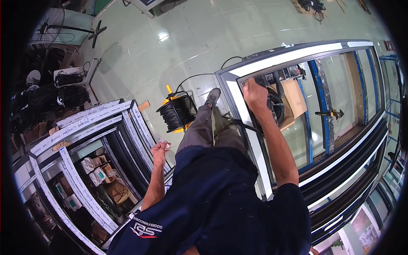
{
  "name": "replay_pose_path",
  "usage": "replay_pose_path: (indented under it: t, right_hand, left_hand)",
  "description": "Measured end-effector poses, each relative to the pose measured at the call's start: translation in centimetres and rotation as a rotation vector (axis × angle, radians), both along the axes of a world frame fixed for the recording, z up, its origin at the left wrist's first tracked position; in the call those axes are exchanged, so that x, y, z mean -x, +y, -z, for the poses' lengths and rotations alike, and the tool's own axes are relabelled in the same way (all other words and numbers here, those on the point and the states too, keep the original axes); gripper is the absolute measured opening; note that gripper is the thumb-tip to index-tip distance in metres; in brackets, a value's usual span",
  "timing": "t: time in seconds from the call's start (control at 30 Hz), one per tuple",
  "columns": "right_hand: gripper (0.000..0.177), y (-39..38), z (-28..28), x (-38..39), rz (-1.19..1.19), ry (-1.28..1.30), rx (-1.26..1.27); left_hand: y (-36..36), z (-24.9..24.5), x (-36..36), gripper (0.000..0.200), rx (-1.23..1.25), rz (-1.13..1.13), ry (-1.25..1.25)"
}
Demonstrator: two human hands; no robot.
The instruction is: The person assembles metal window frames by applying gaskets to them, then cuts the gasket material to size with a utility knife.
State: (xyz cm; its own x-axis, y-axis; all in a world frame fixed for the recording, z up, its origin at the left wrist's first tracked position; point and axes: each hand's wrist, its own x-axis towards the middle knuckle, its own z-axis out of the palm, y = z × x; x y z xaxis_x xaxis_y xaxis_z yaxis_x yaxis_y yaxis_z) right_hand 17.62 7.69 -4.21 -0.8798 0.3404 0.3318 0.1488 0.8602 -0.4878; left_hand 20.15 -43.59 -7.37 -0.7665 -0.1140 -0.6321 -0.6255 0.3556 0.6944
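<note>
My left hand (159,152) is out to the left with its fingers pinched on a small white piece (168,146), too small to name further. Below it is a stack of window frames (80,131) covered in printed protective film. On the other side, my right hand (256,95) is closed at the inner edge of a large dark frame with white strips (293,55). Its fingertips are partly hidden, so what they grip cannot be made out. An open cardboard box (294,98) with tools and black cable lies beyond that hand, seen through the frame.
A yellow cable reel (176,112) stands on the floor by my shoe (213,97), its black cable running toward the large frame. Blue-edged rack bars (321,106) lie under that frame. A fan stand (97,33) and dark bundles (72,95) are at upper left.
</note>
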Motion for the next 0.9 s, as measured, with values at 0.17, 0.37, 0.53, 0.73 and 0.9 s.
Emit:
replay_pose_path:
  t: [0.17, 0.37, 0.53, 0.73, 0.9]
  right_hand:
    - [0.012, 0.0, -0.8, 0.1, 0.014, 0.108, 0.224]
    - [0.010, -0.7, -4.6, -1.7, 0.218, 0.034, 0.707]
    - [0.021, -4.2, -10.6, -3.0, 0.126, 0.066, 1.205]
    - [0.016, -3.2, -12.6, -2.9, 0.460, 0.189, 1.329]
    - [0.017, 1.4, -10.5, -3.7, 0.864, 0.415, 1.201]
  left_hand:
    - [1.5, -0.7, 1.7, 0.025, -0.002, 0.052, -0.004]
    - [10.4, -6.1, 7.5, 0.022, -0.268, 0.342, 0.012]
    - [25.0, -14.2, 12.6, 0.023, -0.419, 0.948, 0.060]
    - [39.0, -16.7, 15.4, 0.024, -0.562, 1.276, -0.149]
    - [44.6, -14.4, 16.5, 0.021, -0.665, 1.461, -0.121]
